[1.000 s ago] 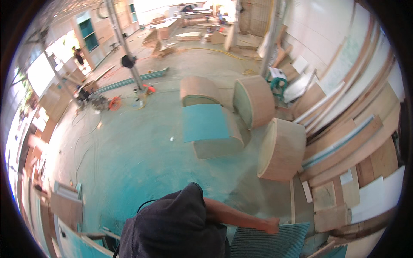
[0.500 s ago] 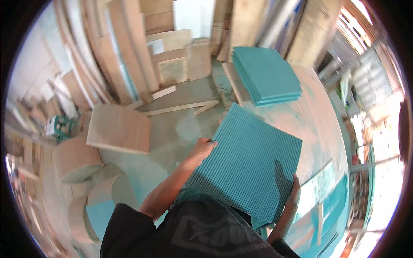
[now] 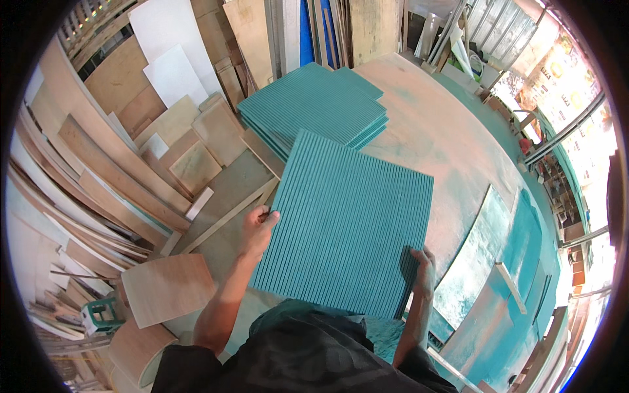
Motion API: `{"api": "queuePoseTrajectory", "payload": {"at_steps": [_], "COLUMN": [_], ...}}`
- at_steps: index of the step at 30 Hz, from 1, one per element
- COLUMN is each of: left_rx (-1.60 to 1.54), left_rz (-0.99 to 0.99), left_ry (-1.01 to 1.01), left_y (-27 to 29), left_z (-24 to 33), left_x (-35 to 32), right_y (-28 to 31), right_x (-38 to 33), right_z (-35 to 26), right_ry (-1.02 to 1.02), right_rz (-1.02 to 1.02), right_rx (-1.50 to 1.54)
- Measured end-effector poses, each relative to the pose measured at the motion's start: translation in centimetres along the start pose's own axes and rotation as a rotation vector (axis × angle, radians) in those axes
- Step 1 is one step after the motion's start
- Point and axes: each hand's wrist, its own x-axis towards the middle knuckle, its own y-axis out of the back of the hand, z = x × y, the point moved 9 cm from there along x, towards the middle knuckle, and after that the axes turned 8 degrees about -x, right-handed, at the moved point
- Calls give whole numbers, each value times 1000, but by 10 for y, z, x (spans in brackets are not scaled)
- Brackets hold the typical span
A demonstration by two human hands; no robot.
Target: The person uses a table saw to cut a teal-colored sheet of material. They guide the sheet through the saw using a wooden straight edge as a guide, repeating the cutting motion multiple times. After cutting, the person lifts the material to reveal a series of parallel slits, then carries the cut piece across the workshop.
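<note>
A square teal panel [image 3: 347, 226] with narrow parallel grooves across its face is held in front of me at a slight tilt. My left hand [image 3: 261, 229] grips its left edge, thumb on the grooved face and fingers behind. At the lower right edge, my right hand [image 3: 424, 270] is closed on the same panel, its fingers partly over the border. Just beyond the held panel, a stack of similar teal grooved panels [image 3: 314, 101] lies on the large pale table [image 3: 452, 118]. The held panel's far corner overlaps the stack in the view.
A paint-stained board [image 3: 475, 255] and a wooden strip [image 3: 511, 288] lie on the table's right part. Wooden boards [image 3: 124, 170] lean along the left and back. Curved wooden pieces [image 3: 168, 288] and a green-and-white crate [image 3: 103, 318] stand on the floor at left.
My view has swung to the right, so the table shows more fully. The held panel now appears closer to the stack and more level; both hands keep their grip on it.
</note>
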Motion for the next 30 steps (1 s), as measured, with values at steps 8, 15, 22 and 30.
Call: {"api": "queuePoseTrajectory", "payload": {"at_steps": [8,15,22,30], "left_rx": [-25,-432,-687,-301], "left_rz": [204,79,15,-324], "left_ry": [55,330,427,672], "left_y": [24,-27,-45,-68], "left_z": [-31,-21,-47,-30], "left_x": [84,117,203,192], "right_y": [-110,-202,-246,-255], "right_x": [225,314,266,161], "right_z": [-84,-151,-181,-33], "right_ry": [322,405,593,312], "right_rz": [-176,-23,298,407], "right_rx": [-581,-1147,-1060,-208]}}
